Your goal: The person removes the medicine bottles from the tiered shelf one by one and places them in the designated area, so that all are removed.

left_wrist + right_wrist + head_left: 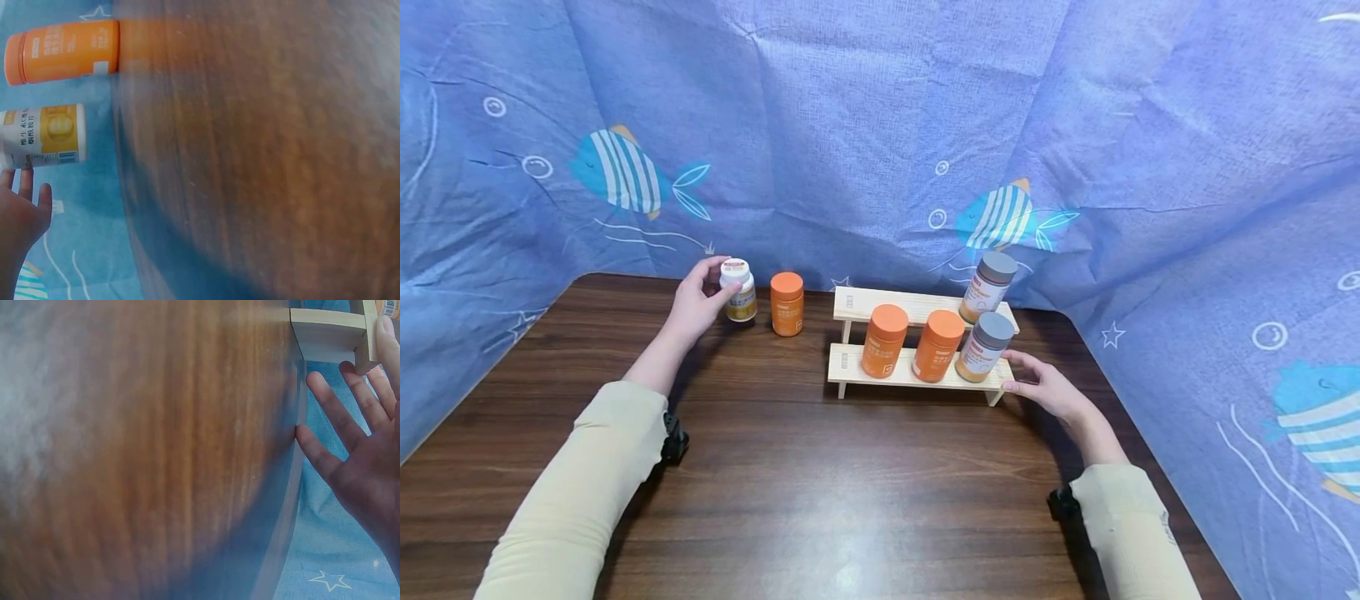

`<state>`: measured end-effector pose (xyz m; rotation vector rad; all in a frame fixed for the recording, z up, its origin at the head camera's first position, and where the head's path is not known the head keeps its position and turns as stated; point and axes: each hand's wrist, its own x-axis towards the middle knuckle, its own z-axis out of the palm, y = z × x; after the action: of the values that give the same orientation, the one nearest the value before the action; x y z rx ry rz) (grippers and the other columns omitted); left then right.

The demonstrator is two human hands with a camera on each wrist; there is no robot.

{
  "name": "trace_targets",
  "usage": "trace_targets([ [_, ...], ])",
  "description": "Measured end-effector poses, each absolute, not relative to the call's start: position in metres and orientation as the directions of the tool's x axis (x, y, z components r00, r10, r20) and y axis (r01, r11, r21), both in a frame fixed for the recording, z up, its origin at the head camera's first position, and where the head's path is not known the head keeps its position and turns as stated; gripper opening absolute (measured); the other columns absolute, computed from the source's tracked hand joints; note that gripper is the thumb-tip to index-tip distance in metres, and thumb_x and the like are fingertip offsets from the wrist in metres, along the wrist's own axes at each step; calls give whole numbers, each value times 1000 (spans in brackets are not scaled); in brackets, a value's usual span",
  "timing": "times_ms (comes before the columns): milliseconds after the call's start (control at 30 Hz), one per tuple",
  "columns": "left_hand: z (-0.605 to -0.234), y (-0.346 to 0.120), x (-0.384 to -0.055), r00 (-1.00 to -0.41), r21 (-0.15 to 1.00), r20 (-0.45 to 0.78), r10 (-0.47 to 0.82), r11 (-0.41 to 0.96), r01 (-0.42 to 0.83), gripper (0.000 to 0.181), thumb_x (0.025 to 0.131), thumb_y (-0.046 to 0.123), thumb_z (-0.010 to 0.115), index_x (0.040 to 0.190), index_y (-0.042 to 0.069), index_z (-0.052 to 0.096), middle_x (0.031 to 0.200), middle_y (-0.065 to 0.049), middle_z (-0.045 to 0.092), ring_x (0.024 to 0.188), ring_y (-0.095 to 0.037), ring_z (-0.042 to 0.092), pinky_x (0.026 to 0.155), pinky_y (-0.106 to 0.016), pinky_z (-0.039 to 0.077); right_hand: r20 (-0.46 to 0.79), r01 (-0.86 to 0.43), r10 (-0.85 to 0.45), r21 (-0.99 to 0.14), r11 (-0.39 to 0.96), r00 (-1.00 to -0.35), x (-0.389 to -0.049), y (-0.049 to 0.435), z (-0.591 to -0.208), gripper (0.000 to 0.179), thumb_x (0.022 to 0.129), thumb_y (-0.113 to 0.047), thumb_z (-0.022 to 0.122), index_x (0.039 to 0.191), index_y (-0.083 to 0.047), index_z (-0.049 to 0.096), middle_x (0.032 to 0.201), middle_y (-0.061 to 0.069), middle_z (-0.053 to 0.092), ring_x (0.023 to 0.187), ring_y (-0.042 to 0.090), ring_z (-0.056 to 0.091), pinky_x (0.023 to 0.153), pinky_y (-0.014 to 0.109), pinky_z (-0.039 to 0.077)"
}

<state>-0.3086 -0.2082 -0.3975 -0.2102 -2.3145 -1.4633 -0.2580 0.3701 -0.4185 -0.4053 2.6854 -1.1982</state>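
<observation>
My left hand holds a white supplement bottle with a yellow label, thumb on the near side and fingers round the cap. In the left wrist view the bottle's base shows a gap above the table edge. An orange jar stands just to its right. My right hand grips the right end of the lower plank of a two-tier wooden shelf. Its thumb lies at the front, the other fingers spread behind and below.
Two orange jars and a grey-capped jar stand on the lower tier. Another grey-capped jar is on the upper tier's right end. A blue fish-print cloth hangs behind the brown table.
</observation>
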Motion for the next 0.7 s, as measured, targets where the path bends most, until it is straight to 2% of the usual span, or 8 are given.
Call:
trace_targets([
  [133,-404,-211,-309,-924,841,379,-49,434,322,52,92,19,62,137,2,44,118,-21,54,105,-24,48,86,-32,38,-57,-161,-304,-748,644,-951,-256,370,-418,63,88,-29,67,141,-8,40,140,19,44,111,33,53,92,39,41],
  [267,-409,-215,-310,-936,837,352,-22,454,304,51,93,19,61,137,2,43,121,-23,55,105,-25,49,87,-30,38,-58,-161,-303,-744,648,-951,-255,369,-418,64,88,-28,67,142,-8,40,141,19,44,111,33,53,92,41,41],
  [500,-411,-219,-307,-952,842,307,8,464,276,50,94,19,59,137,0,41,126,-25,52,112,-32,44,97,-50,34,-59,-159,-306,-753,638,-950,-248,362,-406,62,89,-22,67,141,-5,39,140,22,43,111,36,52,92,41,40],
  [700,-413,-222,-306,-962,856,272,4,456,244,50,96,19,55,139,0,38,130,-25,49,116,-34,42,97,-50,33,-62,-155,-304,-752,640,-951,-255,369,-418,63,89,-28,66,142,-7,39,142,20,42,114,35,50,93,42,40],
])
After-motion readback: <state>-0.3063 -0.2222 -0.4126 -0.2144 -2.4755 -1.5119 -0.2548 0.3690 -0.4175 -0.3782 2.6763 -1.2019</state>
